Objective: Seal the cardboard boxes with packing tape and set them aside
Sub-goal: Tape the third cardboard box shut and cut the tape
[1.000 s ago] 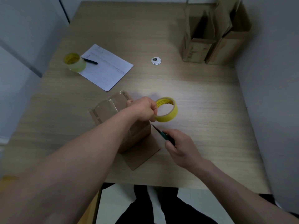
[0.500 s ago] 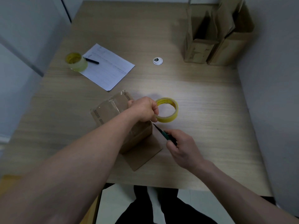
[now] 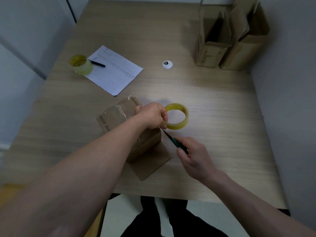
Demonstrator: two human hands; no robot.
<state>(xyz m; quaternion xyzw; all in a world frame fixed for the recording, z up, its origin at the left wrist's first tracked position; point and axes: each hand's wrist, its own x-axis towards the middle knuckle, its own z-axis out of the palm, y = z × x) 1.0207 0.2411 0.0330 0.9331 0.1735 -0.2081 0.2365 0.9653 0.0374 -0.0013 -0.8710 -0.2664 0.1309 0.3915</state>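
Left hand (image 3: 153, 115) grips the tape roll (image 3: 177, 116) just right of the cardboard box (image 3: 123, 117), apparently tensioning the strip; right hand (image 3: 193, 156) holds a green-handled cutter (image 3: 172, 139), blade angled at the tape, evidently for severing; box stands near the table (image 3: 213, 103) front edge.

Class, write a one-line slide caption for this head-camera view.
Left hand holds the tape roll over a cardboard box while the right hand brings a cutter to the tape.
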